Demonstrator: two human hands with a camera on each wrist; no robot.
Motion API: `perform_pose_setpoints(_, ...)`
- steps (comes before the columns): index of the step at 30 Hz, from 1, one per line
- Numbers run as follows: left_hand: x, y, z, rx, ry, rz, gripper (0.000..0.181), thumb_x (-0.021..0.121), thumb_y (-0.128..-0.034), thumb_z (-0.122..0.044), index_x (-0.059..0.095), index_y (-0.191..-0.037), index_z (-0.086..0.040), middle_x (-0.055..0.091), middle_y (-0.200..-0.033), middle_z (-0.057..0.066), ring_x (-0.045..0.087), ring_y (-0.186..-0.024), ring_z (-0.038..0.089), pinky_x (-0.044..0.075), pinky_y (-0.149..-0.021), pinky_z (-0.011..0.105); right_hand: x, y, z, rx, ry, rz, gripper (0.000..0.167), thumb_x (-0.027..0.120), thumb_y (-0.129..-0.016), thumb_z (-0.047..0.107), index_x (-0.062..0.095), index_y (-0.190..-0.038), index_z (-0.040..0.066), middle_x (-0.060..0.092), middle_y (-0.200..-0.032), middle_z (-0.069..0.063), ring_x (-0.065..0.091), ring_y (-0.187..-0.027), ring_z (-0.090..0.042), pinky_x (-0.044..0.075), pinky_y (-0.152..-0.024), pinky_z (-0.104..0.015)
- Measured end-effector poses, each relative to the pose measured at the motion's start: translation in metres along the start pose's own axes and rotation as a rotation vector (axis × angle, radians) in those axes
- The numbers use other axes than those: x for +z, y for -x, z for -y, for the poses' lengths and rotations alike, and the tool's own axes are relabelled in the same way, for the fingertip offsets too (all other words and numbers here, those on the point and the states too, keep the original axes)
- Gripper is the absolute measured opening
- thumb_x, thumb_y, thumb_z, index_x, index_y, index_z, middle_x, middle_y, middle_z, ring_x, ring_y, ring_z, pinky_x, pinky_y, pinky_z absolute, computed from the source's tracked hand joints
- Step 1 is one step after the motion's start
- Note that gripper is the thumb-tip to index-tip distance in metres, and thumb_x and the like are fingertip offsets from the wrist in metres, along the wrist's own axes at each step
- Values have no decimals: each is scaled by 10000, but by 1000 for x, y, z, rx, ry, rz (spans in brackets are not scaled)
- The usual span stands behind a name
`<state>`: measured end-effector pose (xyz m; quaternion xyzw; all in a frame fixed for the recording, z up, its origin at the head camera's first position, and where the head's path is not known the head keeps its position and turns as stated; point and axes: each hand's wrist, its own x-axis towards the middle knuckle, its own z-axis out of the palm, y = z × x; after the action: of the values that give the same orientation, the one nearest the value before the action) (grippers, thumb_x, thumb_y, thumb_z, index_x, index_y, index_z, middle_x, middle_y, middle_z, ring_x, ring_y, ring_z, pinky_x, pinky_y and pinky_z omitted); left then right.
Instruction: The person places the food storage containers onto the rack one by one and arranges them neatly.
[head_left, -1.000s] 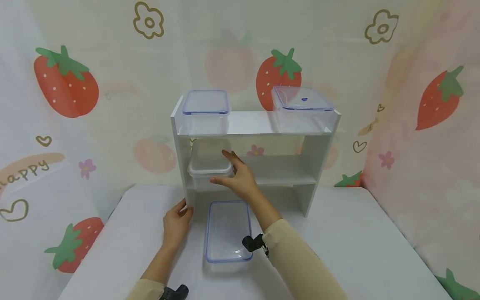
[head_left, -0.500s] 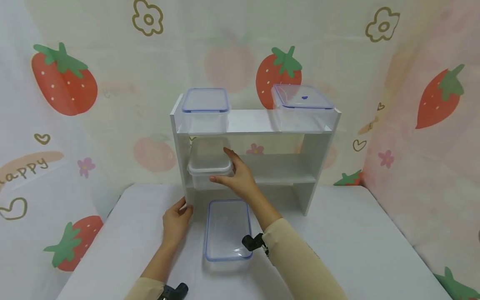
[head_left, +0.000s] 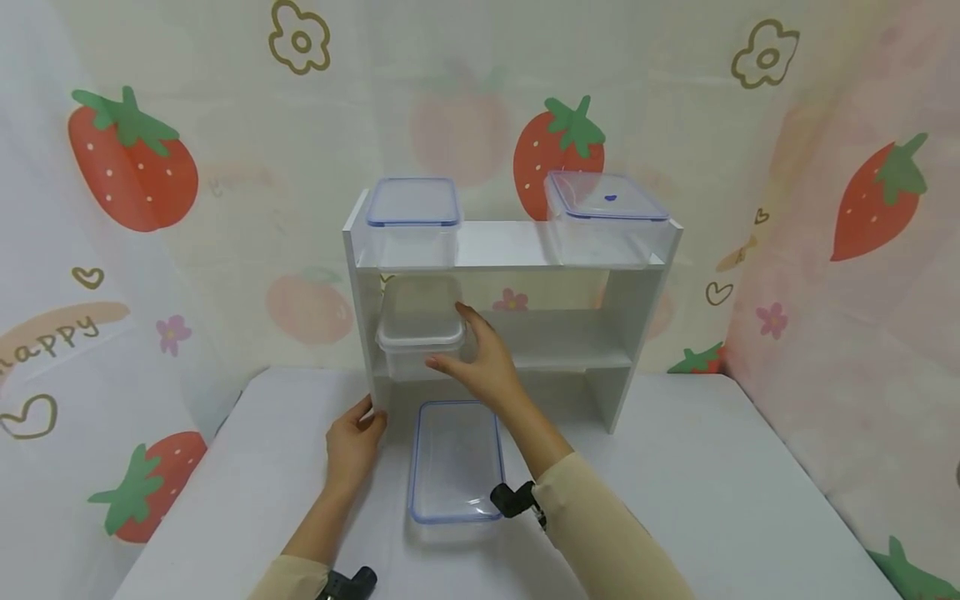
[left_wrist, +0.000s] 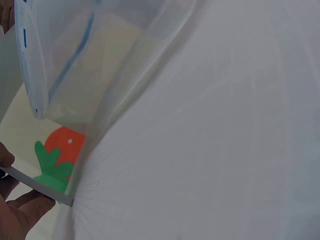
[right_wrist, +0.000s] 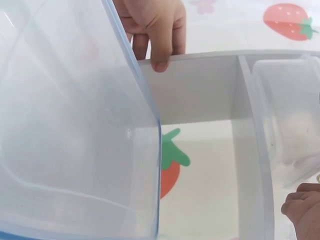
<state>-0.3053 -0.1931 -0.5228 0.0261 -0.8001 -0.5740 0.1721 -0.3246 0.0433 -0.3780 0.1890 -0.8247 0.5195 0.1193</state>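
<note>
A white shelf unit [head_left: 630,333] stands on the table. My left hand [head_left: 352,446] grips the front edge of its left side panel low down; in the left wrist view the thumb and fingers lie on either side of that panel [left_wrist: 42,189]. At the left of the middle shelf sits a clear food container with a whitish lid [head_left: 418,312], also visible in the right wrist view as a see-through box [right_wrist: 295,115]. My right hand [head_left: 487,367] is at its right side, thumb and fingers spread. Whether a fingertip touches the container, I cannot tell.
A clear container with a blue-rimmed lid [head_left: 456,462] stands on the white table [head_left: 720,492] before the shelf. Up on the top shelf are two more blue-rimmed containers, one at left [head_left: 412,221] and a larger one at right [head_left: 607,217]. A strawberry-print cloth [head_left: 225,333] hangs behind.
My right hand has drawn slightly right, away from the whitish-lidded container, and its fingers have come off the lid's edge. The left hand keeps its grip on the panel; the containers look unmoved.
</note>
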Motion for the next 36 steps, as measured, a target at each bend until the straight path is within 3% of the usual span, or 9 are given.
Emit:
perform_pose_setpoints(5,0,0,-1,9,-2,-2,449,661,-991,-198,606,-1418,-71,629,-1410,136,697,-1167,295,594,-924,396,-3,9,0,-36,-15,-24,939,879,-804,417,396,-1581,207,427,-1611,-10,356,-1509,-259,306,-1229,-512)
perform_pose_setpoints(13,1,0,1,9,-12,-7,442,660,-987,-200,617,-1408,-73,643,-1385,149,705,-1148,304,599,-912,408,-4,27,2,-70,5,-55,925,889,-796,385,411,-1571,221,435,-1606,-32,364,-1504,-265,299,-1235,-497)
perform_pose_setpoints(18,0,0,0,12,-4,-10,439,658,-985,-193,618,-1404,-67,646,-1376,164,711,-1137,305,603,-904,396,-5,36,5,-74,34,-57,915,871,-807,422,399,-1575,265,422,-1610,27,364,-1504,-240,321,-1222,-507)
perform_pose_setpoints(25,1,0,0,14,6,-5,440,655,-989,-182,611,-1411,-63,633,-1402,145,704,-1152,296,600,-895,341,-7,50,9,-125,7,-59,916,884,-802,371,405,-1574,253,428,-1600,54,375,-1496,-215,328,-1215,-516)
perform_pose_setpoints(36,0,2,-2,24,-33,-13,451,651,-990,-192,604,-1420,-63,643,-1389,135,707,-1146,296,614,-870,370,-13,73,11,-148,-7,-37,919,887,-803,360,395,-1575,275,401,-1610,87,345,-1511,-183,309,-1228,-510)
